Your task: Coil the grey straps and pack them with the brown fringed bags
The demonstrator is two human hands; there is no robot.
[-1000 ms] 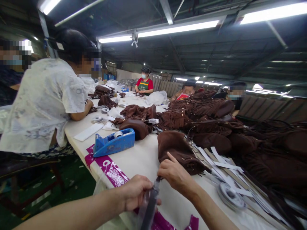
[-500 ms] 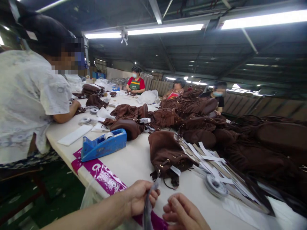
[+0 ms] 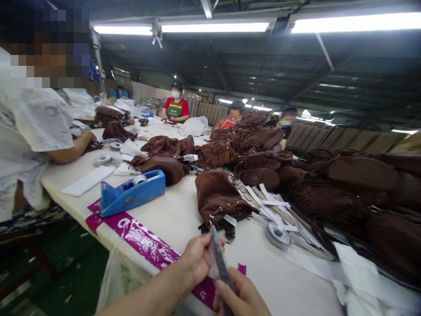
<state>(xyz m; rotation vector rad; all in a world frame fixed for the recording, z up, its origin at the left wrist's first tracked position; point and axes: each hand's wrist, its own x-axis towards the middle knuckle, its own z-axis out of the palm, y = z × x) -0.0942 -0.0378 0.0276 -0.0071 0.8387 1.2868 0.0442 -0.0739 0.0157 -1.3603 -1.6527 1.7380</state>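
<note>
Nearest, on the near side of the bag (image 3: 215, 193), the right hand (image 3: 241, 296) now pinches the lower part of the strap (image 3: 219, 256); half a second ago it was off it. The left hand (image 3: 199, 259) stays closed on the strap nearer the bag, so the strap is held at two places, probably steadier. It is a flat, dark band in a thin, translucent wrap, its upper end at the bag's metal ring.

The bag is soft, brown and matt, slumped, with gold eyelets. Right of it lie a grey, ring-shaped roll (image 3: 283, 239) and straight, stiff-looking strips (image 3: 283, 210); left, a scuffed blue dispenser (image 3: 131, 193) on glossy purple film (image 3: 144, 241). Beyond and to the right, similar bags make a crumpled pile (image 3: 358, 175) with smooth oval bases.
</note>
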